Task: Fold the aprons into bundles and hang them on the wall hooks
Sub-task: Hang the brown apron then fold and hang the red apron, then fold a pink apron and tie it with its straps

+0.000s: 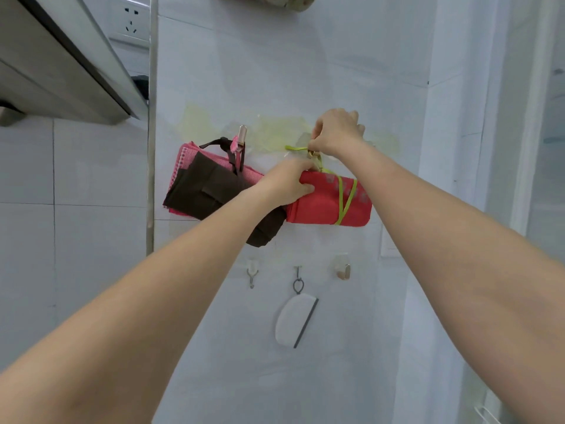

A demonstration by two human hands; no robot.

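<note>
Centre frame, the left hand clutches the red bundle while the right hand pinches its green strap, hiding the hook.

Two folded apron bundles — one pink and brown, one red — five wall hooks, one wall socket.

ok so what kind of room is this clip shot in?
Probably a home kitchen. White tiled wall, what looks like a range hood at upper left beside a wall socket, and stick-on hooks on the wall, one holding a folded brown and pink apron, one a small white scraper-like tool.
</note>
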